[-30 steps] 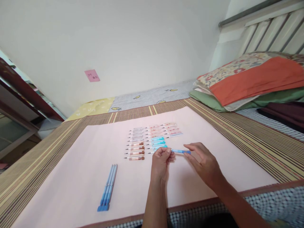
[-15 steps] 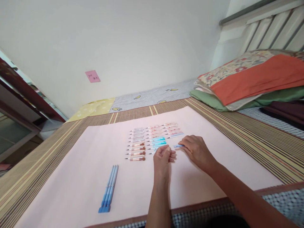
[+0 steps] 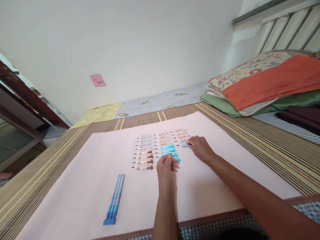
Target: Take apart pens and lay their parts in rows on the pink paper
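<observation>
My right hand [image 3: 200,148] pinches a small blue-purple pen [image 3: 186,145] at the right end of the rows, just above the sheet; the fingers cover part of it. Close to the turquoise pens [image 3: 168,146] is my left hand [image 3: 167,164], its fingers curled and thumb against them. Whether anything lies in that pinch is hidden. Small slim pens with dark tips pointing left form columns: clear grey ones [image 3: 145,140], brown-ended ones [image 3: 145,162] and pinkish ones [image 3: 181,133]. Three longer blue pens [image 3: 115,199] lie side by side at the front left.
A pale pink sheet [image 3: 82,186] lies on a striped mat [image 3: 270,160] over the bed. Folded bedding with an orange border [image 3: 272,83] is stacked at the right. Behind stands a white wall [image 3: 150,50] with a pink note [image 3: 97,80].
My right hand has moved away from me with the blue-purple pen, up beside the right column. My left hand has shifted slightly left, uncovering more turquoise pen ends.
</observation>
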Available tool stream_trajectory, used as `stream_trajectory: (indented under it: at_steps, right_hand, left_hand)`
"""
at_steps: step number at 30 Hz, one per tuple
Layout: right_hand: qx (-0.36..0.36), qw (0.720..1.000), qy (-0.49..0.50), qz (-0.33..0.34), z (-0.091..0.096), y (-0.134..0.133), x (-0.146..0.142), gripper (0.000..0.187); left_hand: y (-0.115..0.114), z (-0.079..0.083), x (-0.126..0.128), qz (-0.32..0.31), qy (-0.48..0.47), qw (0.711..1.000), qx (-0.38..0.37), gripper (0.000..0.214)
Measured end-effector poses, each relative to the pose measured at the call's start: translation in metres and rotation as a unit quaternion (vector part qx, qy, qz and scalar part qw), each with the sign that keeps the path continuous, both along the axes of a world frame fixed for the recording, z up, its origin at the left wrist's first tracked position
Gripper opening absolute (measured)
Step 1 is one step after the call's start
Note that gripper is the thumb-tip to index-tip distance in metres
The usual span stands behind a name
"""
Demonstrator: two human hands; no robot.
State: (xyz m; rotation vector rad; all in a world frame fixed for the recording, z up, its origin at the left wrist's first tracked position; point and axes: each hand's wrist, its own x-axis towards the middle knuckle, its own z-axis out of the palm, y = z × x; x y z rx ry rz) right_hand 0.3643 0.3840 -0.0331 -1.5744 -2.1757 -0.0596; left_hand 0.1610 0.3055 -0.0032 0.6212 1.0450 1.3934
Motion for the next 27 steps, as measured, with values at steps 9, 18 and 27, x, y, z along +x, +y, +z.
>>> stream_trajectory:
  at_steps: [9,18,27]
  right_hand:
    - [0.012,0.999,0.026,-0.026,-0.0020,0.0018,-0.0034,0.023]
    - [0.013,0.999,0.000,-0.034,0.0036,0.0018,-0.0043,0.016]
    - [0.008,0.999,-0.011,-0.036,0.0042,0.0053,-0.0050,0.017]
  left_hand:
    - [0.0005,-0.0015,-0.0013,-0.004,0.004,1.000,-0.011,0.050]
    - [-0.0018,0.0005,-0.0008,-0.015,0.003,1.000,-0.015,0.050]
    - [-0.0013,-0.0003,0.0004,-0.010,-0.003,1.000,-0.023,0.048]
